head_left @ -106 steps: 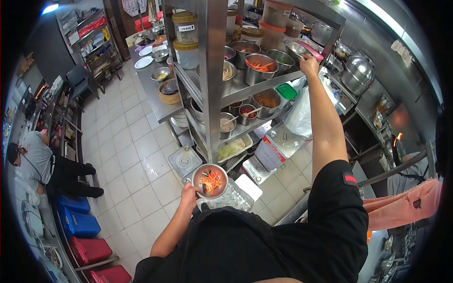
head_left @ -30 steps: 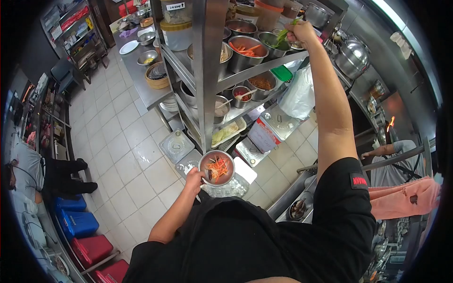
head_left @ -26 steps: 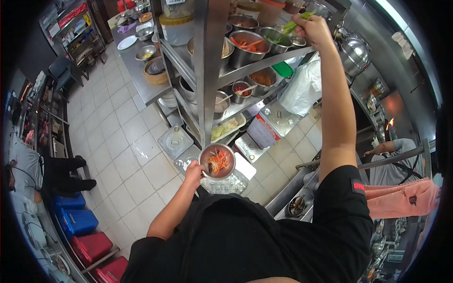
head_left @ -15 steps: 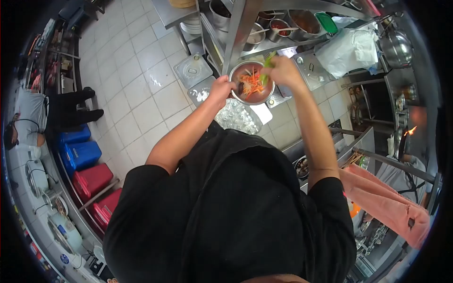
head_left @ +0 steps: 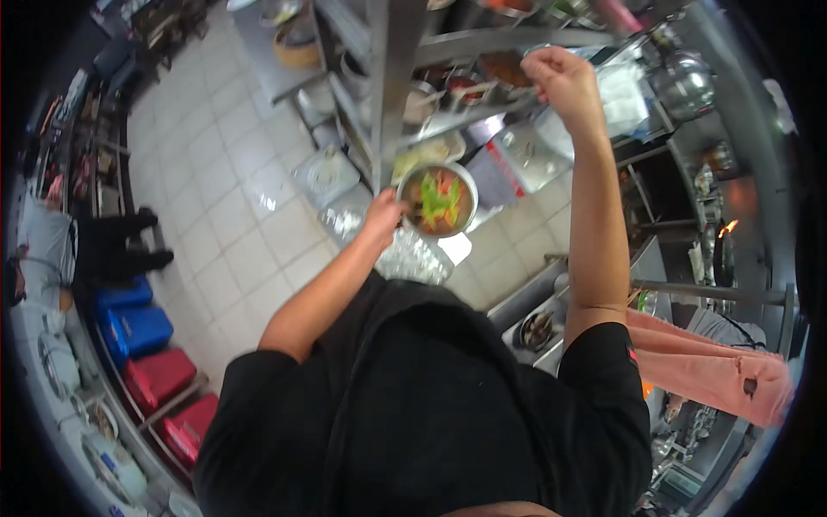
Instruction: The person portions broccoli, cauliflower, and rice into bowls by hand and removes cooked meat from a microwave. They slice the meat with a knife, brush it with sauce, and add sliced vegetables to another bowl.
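My left hand (head_left: pixel 386 217) grips the rim of a round metal bowl (head_left: pixel 473 188), with the thumb at its edge. Inside the bowl lie green leafy pieces (head_left: pixel 442 200) on top of orange carrot strips. My right hand (head_left: pixel 564 79) is raised to the upper right, above the shelf of pots, with its fingers curled together. Whether anything is between those fingers is hidden. Just below it sits a metal pot of brown sauce (head_left: pixel 504 69), and beside that a pot with red contents (head_left: pixel 466 87).
A steel shelf post (head_left: pixel 392 103) rises just behind the bowl. Clear plastic-covered goods (head_left: pixel 405 258) lie beneath the bowl, near a lidded metal container (head_left: pixel 326 175). Flame (head_left: pixel 729 228) shows at the far right. A pink towel (head_left: pixel 706 366) hangs at right; another person (head_left: pixel 52 241) stands left.
My right hand has left the bowl and risen up and right over the shelf. The green leaves it held now lie in the bowl. The bowl sits lower in view.
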`<state>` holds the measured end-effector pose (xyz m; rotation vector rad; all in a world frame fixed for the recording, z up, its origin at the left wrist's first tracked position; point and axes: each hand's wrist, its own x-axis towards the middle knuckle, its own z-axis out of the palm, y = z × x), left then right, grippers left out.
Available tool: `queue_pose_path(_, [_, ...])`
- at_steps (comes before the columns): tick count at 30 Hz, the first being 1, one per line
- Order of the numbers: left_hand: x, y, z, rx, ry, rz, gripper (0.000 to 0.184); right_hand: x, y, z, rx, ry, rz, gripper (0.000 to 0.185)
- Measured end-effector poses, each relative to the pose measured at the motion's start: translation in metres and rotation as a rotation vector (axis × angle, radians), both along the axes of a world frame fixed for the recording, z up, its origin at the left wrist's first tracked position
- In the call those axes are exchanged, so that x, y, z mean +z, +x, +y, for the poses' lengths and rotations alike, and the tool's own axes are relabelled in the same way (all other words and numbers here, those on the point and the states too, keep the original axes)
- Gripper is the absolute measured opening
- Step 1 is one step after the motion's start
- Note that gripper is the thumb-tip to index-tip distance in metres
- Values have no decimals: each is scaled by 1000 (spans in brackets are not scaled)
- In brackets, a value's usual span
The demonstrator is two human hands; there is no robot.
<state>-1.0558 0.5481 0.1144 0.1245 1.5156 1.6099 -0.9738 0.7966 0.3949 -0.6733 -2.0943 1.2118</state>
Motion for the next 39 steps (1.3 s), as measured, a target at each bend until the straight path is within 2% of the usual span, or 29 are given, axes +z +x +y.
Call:
queue_pose_path(4, [2, 0, -5, 22, 27, -110, 14, 86, -29, 87, -117, 467, 46, 19])
queue_pose_path(5, [2, -1, -7, 19, 35, -106, 13, 98, -41, 107, -126, 531, -21, 21])
queue_pose_path(7, [1, -2, -11, 17, 41, -105, 13, 98, -69, 151, -144, 645, -164, 25])
queue_pose_path(8, [3, -3, -13, 9, 50, -104, 13, 84, -86, 180, -24, 820, -323, 27])
queue_pose_path(10, [4, -5, -17, -10, 60, -107, 15, 98, -87, 130, 67, 794, -816, 32])
queue_pose_path(11, [7, -6, -19, 1, 57, -104, 15, 62, -107, 179, 92, 952, -781, 31])
queue_pose_path(14, [7, -11, -30, 38, 44, -110, 15, 54, -118, 176, -34, 894, -775, 29])
queue_pose_path(17, [-4, -19, -46, 66, 23, -140, 15, 44, -128, 219, 88, 1048, -693, 28])
queue_pose_path(19, [4, -19, -52, 85, 39, -157, 16, 50, -118, 238, 171, 977, -598, 23])
queue_pose_path(21, [0, -22, -54, 88, 43, -168, 16, 72, -100, 197, 35, 276, -303, 16])
queue_pose_path(25, [-1, -19, -48, 76, 17, -155, 16, 85, -71, 179, -82, -11, 73, 12])
queue_pose_path(27, [-13, -19, -42, 38, 12, -136, 16, 97, -47, 148, -59, -3, 182, 6])
queue_pose_path(28, [-13, -17, -39, 26, 17, -126, 17, 97, -34, 139, -47, -2, 232, 6])
queue_pose_path(29, [-12, -16, -33, 18, 15, -120, 17, 92, -20, 133, 19, -24, 264, 13])
queue_pose_path(31, [-6, -9, -24, 23, 22, -121, 17, 83, 12, 98, 57, -14, 213, 13])
queue_pose_path(33, [-3, -3, -9, 3, 18, -71, 25, 58, 41, 61, 92, -28, 191, 13])
queue_pose_path(34, [-10, -6, -5, -59, -87, 12, 28, 38, 53, 45, 125, -66, 203, 13])
queue_pose_path(35, [-16, 0, 3, -13, 44, -19, 26, 17, 63, 28, 108, -126, 149, 12])
queue_pose_path(36, [7, 19, 14, 100, 63, -34, 17, -12, 70, 13, 108, -224, 118, 11])
queue_pose_path(38, [24, 35, 23, 30, 47, -16, 16, -88, 75, -8, 144, -128, -60, 11])
queue_pose_path(39, [23, 41, 28, 6, 37, -47, 16, -124, 78, -19, 184, 49, -201, 13])
